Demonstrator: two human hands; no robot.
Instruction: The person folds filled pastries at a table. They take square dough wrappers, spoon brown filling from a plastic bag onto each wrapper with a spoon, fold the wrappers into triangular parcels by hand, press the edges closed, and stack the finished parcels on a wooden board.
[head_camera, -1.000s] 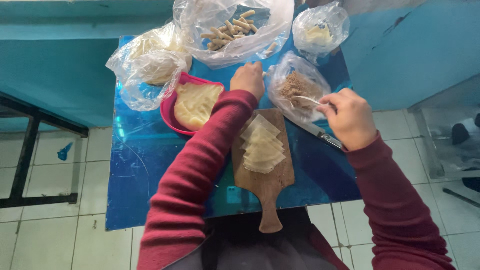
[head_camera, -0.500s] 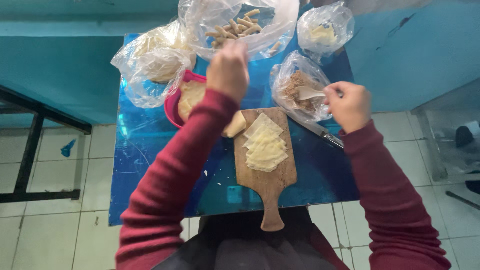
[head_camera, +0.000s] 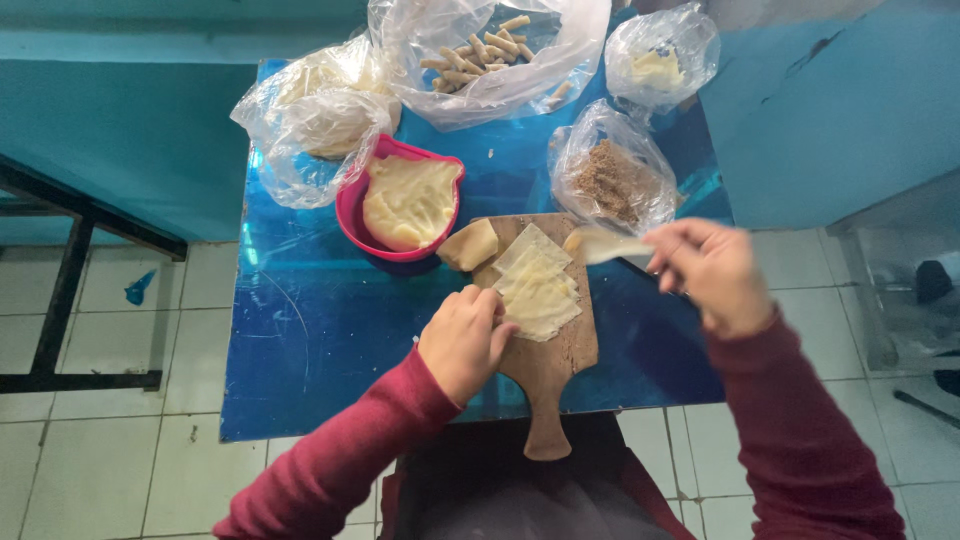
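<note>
A wooden cutting board (head_camera: 556, 358) lies on the blue table (head_camera: 310, 330) with a stack of pale thin dough sheets (head_camera: 536, 284) on it. My left hand (head_camera: 464, 340) rests at the board's left edge, fingers touching the lower sheets. My right hand (head_camera: 708, 272) hovers over the board's right side, gripping a spoon (head_camera: 612, 246) smeared with pale filling, its tip above the board's upper right corner. A yellowish lump of dough (head_camera: 468, 244) sits at the board's upper left corner.
A pink bowl (head_camera: 352, 208) of creamy paste stands left of the board. Several clear plastic bags lie at the back: dough (head_camera: 320, 112), rolled sticks (head_camera: 478, 52), brown crumbs (head_camera: 608, 180), a pale lump (head_camera: 658, 62). A teal wall and a tiled floor surround the table.
My left hand has come back from the far bags to the board's left edge. My right hand has lifted the spoon from the crumb bag to above the board.
</note>
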